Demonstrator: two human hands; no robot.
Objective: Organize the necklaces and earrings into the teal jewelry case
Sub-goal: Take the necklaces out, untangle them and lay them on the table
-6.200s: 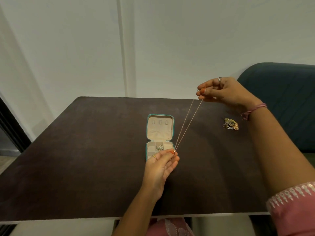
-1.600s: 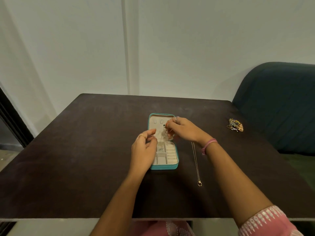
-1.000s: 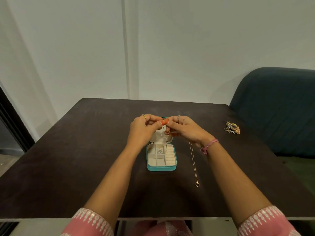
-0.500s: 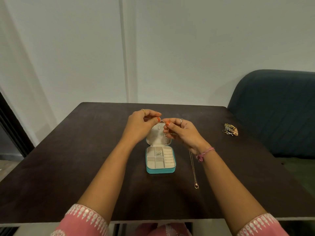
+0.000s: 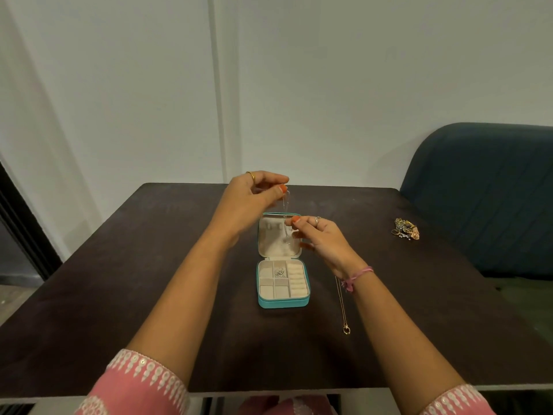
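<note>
The left hand pinches a thin silver chain necklace high so it hangs straight over the open teal square jewelry case on the dark table; the right hand pinches it lower, probably steadying it. Rightward lie a gold pendant necklace and a tangled jewelry heap.

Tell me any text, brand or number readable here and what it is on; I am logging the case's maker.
None can be read.
The teal case shows no brand or label on its rim, lid or lining.
The chain pinched by the left hand and right hand, the necklace on the table and the jewelry pile bear no legible marks.
</note>
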